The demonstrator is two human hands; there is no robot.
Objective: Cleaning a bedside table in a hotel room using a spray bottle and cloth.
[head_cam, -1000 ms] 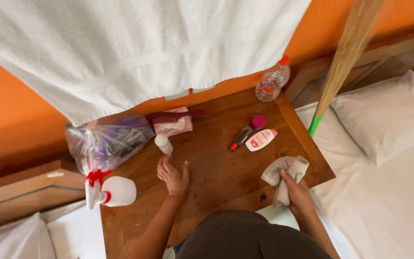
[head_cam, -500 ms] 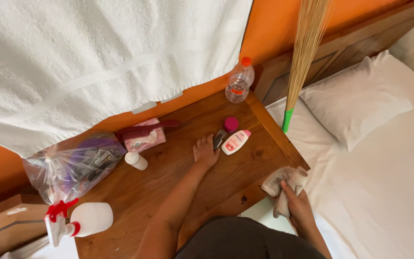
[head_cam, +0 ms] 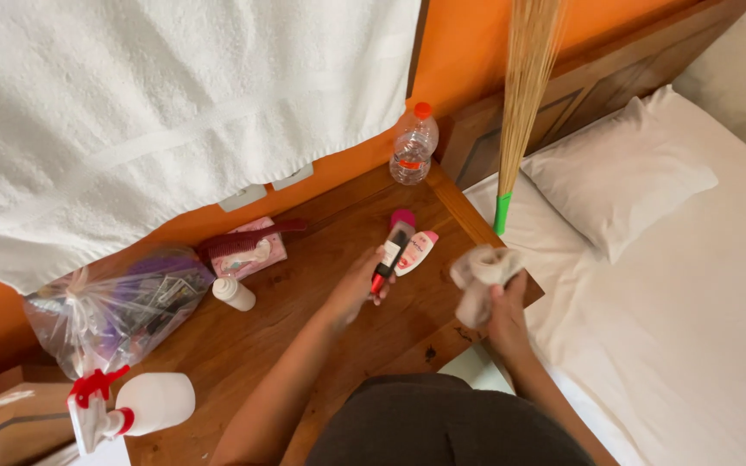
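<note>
Big white towel (head_cam: 174, 103) hanging down the orange wall (head_cam: 485, 43), covering most of it. Wooden nightstand (head_cam: 304, 319) has a clear plastic bag (head_cam: 114, 306) stuffed with bits, a white spray bottle (head_cam: 135, 406) with a red trigger, a small white bottle (head_cam: 233, 293), and a pink wipes pack (head_cam: 248, 252) with a dark red comb (head_cam: 252, 236) on top. Clear water bottle (head_cam: 412, 147), orange cap, sits by the wall. Straw broom (head_cam: 520, 95) leans near a white pillow (head_cam: 619, 168).
</note>
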